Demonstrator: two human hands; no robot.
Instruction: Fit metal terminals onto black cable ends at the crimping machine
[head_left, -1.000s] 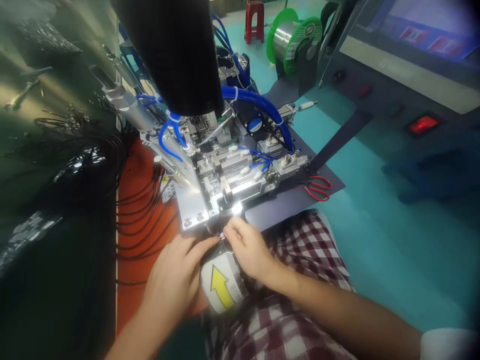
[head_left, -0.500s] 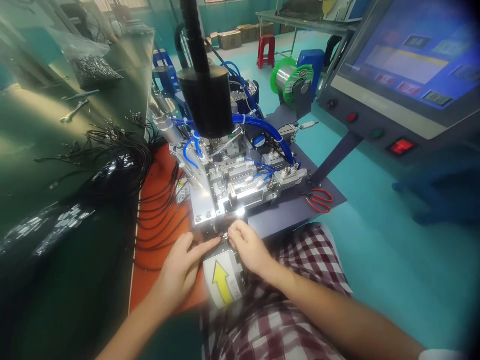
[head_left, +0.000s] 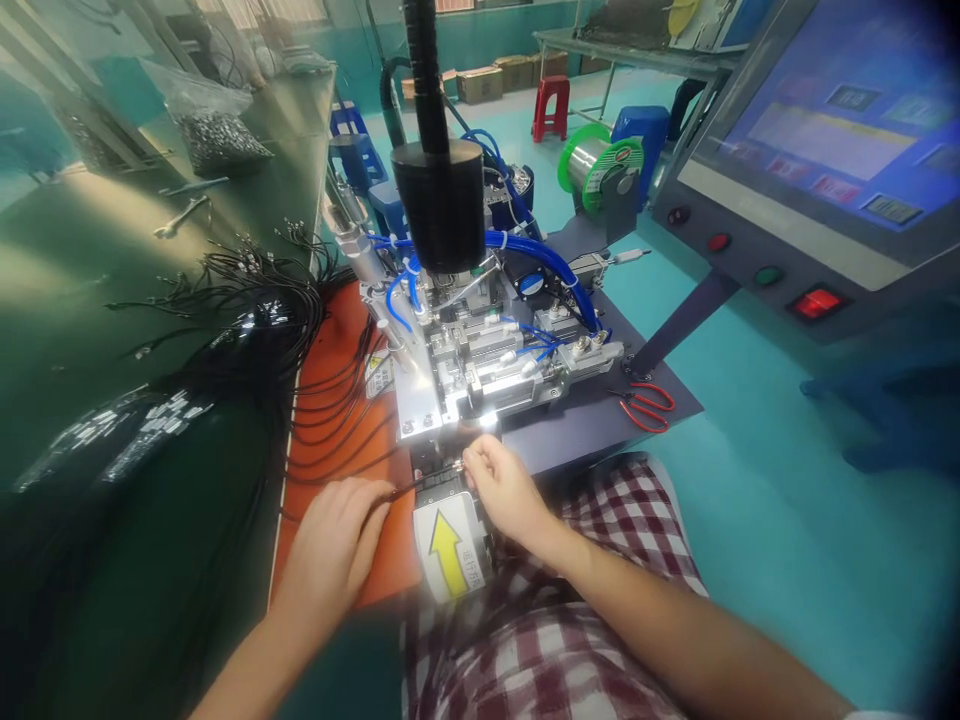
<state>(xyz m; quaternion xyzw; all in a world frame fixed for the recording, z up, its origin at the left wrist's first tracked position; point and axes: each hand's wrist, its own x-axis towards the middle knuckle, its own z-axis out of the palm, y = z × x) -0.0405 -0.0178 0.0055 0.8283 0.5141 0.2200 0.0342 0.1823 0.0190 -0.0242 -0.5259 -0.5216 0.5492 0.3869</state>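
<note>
A thin black cable [head_left: 417,486] runs between my two hands across the front of a metal machine [head_left: 487,360]. My left hand [head_left: 341,535] is over the orange board, its thumb and fingers closed on the cable. Close to the machine's front edge, my right hand [head_left: 504,492] pinches the cable's end. A small shiny tip [head_left: 458,465] shows at those fingertips, too small to make out in detail. Below the cable is a white cover [head_left: 431,560] with a yellow arrow. Several more black cables [head_left: 330,425] lie on the orange board [head_left: 390,570] left of the machine.
Red-handled cutters [head_left: 649,408] lie on the machine's dark base at the right. A black cylinder [head_left: 439,205] hangs over the machine. At the right stands a control screen [head_left: 832,130]; behind is a green wire spool [head_left: 600,170]. A cable bundle [head_left: 262,300] covers part of the left table.
My left hand has drawn back left from the machine's front, and the cable now shows stretched between the hands. My right hand keeps its pinch in nearly the same place. The view has shifted slightly.
</note>
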